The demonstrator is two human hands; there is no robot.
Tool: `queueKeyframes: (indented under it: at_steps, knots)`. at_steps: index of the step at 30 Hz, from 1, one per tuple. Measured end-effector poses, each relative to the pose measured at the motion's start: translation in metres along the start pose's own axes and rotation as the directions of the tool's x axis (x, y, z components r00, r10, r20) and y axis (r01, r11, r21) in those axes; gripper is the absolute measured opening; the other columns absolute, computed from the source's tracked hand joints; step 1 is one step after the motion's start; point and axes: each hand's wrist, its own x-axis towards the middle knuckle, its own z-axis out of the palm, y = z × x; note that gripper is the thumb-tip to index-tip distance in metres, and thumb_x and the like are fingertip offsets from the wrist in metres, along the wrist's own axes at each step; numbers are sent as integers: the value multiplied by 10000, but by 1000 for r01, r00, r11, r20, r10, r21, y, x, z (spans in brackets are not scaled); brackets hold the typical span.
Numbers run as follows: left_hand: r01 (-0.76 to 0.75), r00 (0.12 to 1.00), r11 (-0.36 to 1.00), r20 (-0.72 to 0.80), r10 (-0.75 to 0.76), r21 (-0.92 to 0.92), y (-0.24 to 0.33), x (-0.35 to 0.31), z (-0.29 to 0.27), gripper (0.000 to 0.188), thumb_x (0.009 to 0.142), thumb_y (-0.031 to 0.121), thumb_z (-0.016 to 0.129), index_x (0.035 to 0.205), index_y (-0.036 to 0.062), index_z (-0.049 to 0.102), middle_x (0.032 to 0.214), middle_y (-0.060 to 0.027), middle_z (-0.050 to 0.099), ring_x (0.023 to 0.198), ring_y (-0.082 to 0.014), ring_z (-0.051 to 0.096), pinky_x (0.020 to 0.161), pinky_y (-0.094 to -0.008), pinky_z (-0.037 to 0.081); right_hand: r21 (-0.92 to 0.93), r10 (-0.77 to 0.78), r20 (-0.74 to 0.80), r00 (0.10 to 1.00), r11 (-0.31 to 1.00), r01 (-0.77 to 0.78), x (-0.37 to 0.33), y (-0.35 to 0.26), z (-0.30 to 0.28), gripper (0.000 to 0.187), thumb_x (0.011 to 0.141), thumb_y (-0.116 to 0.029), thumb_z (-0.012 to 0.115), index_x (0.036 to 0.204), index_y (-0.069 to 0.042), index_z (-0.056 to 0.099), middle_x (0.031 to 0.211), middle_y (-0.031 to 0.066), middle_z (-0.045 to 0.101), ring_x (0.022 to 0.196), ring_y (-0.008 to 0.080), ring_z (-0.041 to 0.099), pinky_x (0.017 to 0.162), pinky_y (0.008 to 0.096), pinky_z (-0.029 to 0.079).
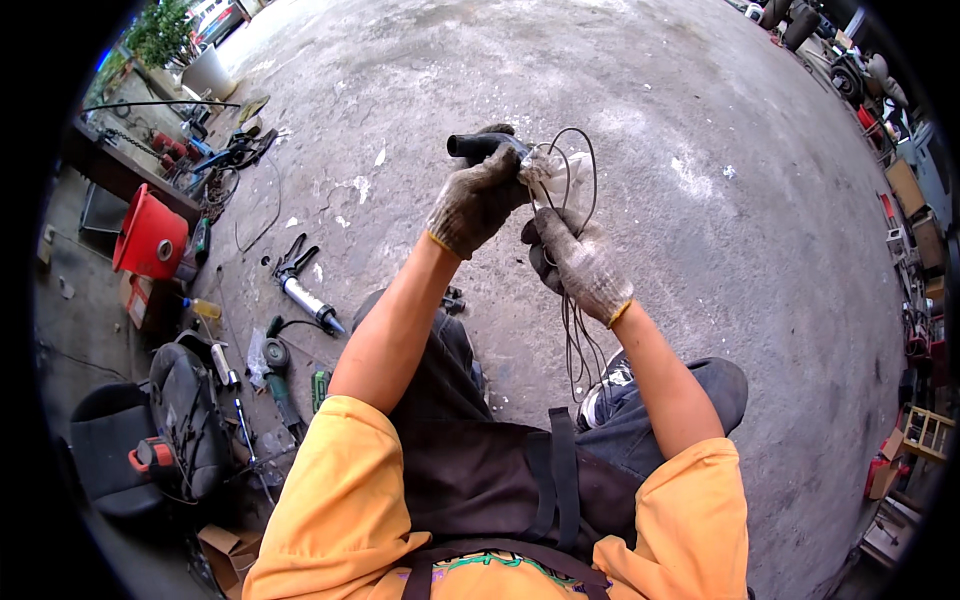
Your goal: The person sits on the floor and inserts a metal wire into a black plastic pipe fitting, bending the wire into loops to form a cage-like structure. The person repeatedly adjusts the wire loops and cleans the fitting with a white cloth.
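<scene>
My left hand (476,200), in a soiled work glove, is closed around a short black tube (466,146) with an open end pointing left. At the tube's right end bunches a piece of crumpled, clear whitish plastic (568,178). A bundle of thin dark wire (592,165) loops up beside the plastic, and its long loops hang down toward my shoe. My gloved right hand (580,255) is closed on this wire just below the plastic. Both hands are raised in front of me over my bent legs. How the tube, plastic and wire join is hidden.
Left on the concrete lie a caulking gun (308,302), an angle grinder (282,385) and a black car seat (110,450). A red bucket (150,232) stands farther left. Boxes and assorted parts, among them a yellow frame (928,433), line the right edge.
</scene>
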Motion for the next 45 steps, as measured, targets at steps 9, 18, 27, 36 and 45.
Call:
queueKeyframes:
  at_steps: [9,18,27,36,45]
  knots:
    - [86,995,995,-46,-84,47,-5,1,14,199,979,107,631,1155,36,570,1010,-83,662,946,-187,669,811,-318,574,87,-32,-36,999,996,35,6,-12,7,293,1029,-351,572,1005,-72,657,699,-5,602,532,70,514,465,240,399]
    - [-145,983,951,-151,107,-274,6,25,-25,72,966,24,582,1016,-28,586,972,-110,639,918,-216,637,924,-349,539,114,-101,-120,988,987,115,-1,8,-2,267,1020,-249,590,994,-2,689,683,24,642,583,81,564,523,251,439]
    - [-339,915,647,79,395,683,-2,18,-22,191,977,66,612,1148,3,554,1014,-93,623,985,-180,632,869,-328,551,29,-171,-253,952,982,184,-7,-5,7,282,1020,-239,587,909,4,677,617,9,590,520,66,502,478,256,396]
    - [-186,974,980,-121,194,72,4,9,0,364,987,109,622,1315,87,465,1180,-162,626,1039,-255,642,887,-401,561,-36,-147,-315,938,989,143,-3,4,2,276,1006,-237,599,900,-1,693,585,16,581,518,77,509,483,278,396]
    - [-105,993,991,-37,109,87,-9,9,0,379,988,171,635,1331,91,494,1198,-148,634,1052,-273,651,915,-439,567,9,-140,-283,949,989,149,12,16,6,194,1023,-193,572,955,-30,653,613,-29,521,489,53,454,432,237,335]
